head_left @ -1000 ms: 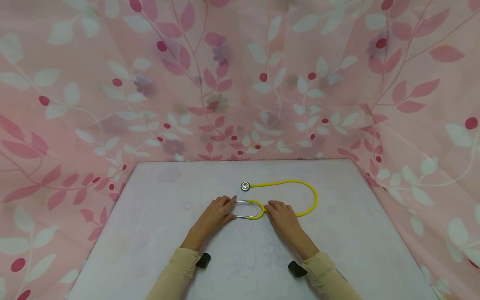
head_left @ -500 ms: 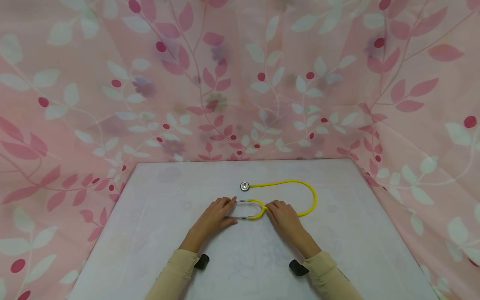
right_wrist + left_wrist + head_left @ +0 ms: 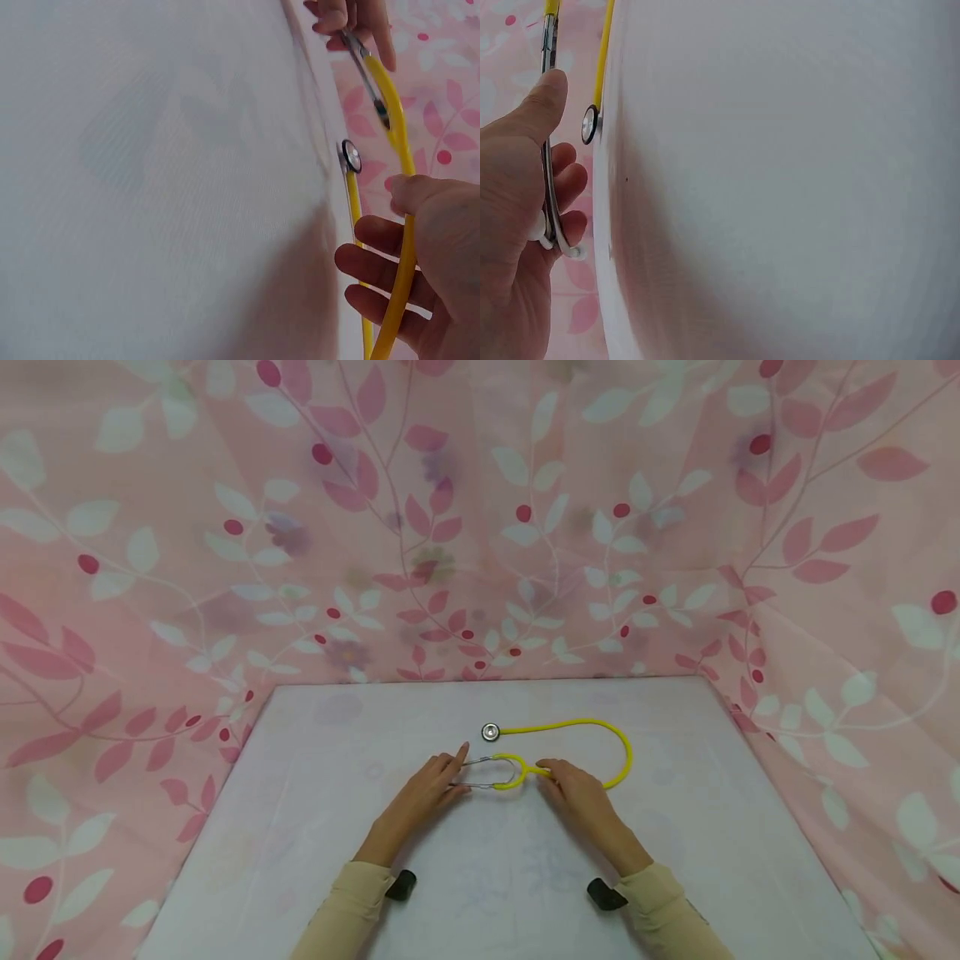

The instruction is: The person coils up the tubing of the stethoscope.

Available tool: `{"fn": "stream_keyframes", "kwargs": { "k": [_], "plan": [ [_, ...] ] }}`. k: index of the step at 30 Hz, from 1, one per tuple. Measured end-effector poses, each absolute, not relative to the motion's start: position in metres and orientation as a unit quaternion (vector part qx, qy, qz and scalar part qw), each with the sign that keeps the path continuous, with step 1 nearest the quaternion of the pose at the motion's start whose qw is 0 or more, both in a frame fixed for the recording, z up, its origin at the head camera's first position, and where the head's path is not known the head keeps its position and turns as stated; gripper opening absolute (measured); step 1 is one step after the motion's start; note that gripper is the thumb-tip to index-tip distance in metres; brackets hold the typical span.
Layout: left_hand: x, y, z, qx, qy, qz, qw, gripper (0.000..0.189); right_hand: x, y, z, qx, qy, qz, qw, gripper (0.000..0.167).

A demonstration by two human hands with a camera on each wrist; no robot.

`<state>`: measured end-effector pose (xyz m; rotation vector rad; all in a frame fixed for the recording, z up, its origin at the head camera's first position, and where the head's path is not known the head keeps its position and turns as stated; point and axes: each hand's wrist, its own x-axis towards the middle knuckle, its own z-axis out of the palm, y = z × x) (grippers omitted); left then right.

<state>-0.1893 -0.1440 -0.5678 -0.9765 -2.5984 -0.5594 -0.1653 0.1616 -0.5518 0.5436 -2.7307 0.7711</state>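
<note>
A stethoscope with yellow tubing (image 3: 628, 752) lies in a loop across the white table in the head view. Its round metal chest piece (image 3: 491, 732) rests near the table's middle, beyond both hands. My left hand (image 3: 422, 795) holds the metal ear tubes (image 3: 549, 172) between thumb and fingers, with the pale ear tips below the fingers in the left wrist view. My right hand (image 3: 583, 802) grips the yellow tube just past its fork. In the right wrist view the tube (image 3: 403, 277) runs between its thumb and fingers. The held part appears raised off the table.
The table (image 3: 480, 893) is covered in white cloth. Pink leaf-patterned curtain (image 3: 465, 527) surrounds its back and sides. A black band-like device (image 3: 402, 885) sits at the left wrist, another device (image 3: 606, 894) at the right.
The forked end of the stethoscope has risen and shifted slightly away from me. My left hand has taken the ear tubes deeper into its grasp. The chest piece has stayed put.
</note>
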Motion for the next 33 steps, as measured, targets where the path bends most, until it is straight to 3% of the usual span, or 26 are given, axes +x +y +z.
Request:
{"fn": "stream_keyframes", "kwargs": {
  "k": [8, 13, 24, 33],
  "plan": [
    [-0.189, -0.150, -0.564, -0.321, -0.912, -0.239, 0.089, 0.077, -0.166, 0.182, -0.556, 0.162, -0.936, 0.297, 0.091, 0.021],
    [-0.189, -0.148, -0.561, -0.312, -0.909, -0.272, 0.049, 0.074, -0.163, 0.184, -0.554, 0.195, -0.930, 0.286, 0.122, 0.021],
    [-0.189, -0.150, -0.560, -0.331, -0.906, -0.264, 0.021, 0.068, -0.164, 0.182, -0.528, 0.350, -0.874, 0.236, 0.241, 0.025],
    [-0.183, -0.138, -0.548, -0.369, -0.888, -0.272, -0.038, 0.073, -0.171, 0.164, -0.494, 0.417, -0.850, 0.226, 0.230, 0.028]
  ]
}}
